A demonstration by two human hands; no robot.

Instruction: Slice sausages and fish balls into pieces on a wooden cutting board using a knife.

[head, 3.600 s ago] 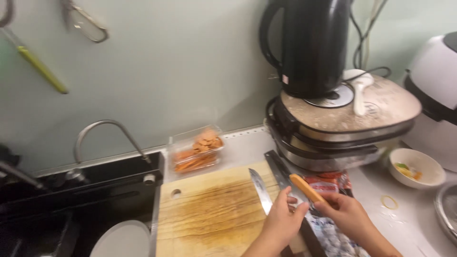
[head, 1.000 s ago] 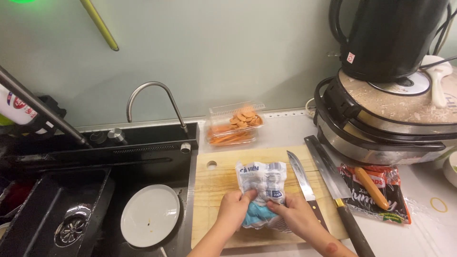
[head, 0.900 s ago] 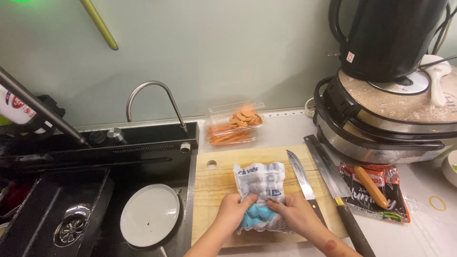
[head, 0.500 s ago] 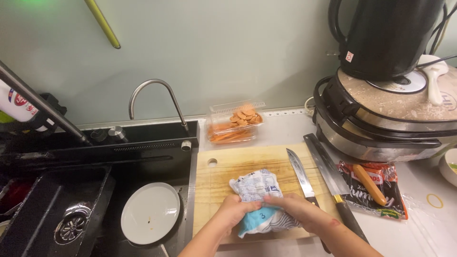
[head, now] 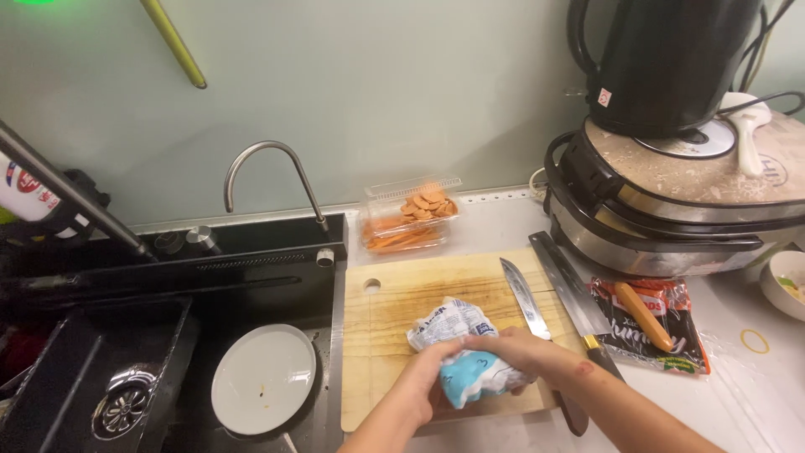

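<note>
Both my hands grip a crumpled white and blue plastic food packet (head: 457,335) over the wooden cutting board (head: 411,289). My left hand (head: 423,382) clasps its lower left side. My right hand (head: 516,352) presses on its right side from above. Two knives lie on the board's right part: a smaller one (head: 521,294) and a larger cleaver-like one (head: 570,289). A sausage (head: 641,315) rests on a red and black wrapper (head: 662,327) to the right.
A clear tub of sliced sausage (head: 411,220) stands behind the board. A black sink (head: 168,335) with a white plate (head: 262,390) and a curved tap (head: 268,172) lies left. A black kettle (head: 667,63) sits on a cooker (head: 688,201) at the right; a small bowl (head: 784,281) beyond.
The packet was flat between my hands a second ago; now it is bunched up and my hands have closed over it. Earlier I held the sausage by the wrapper.
</note>
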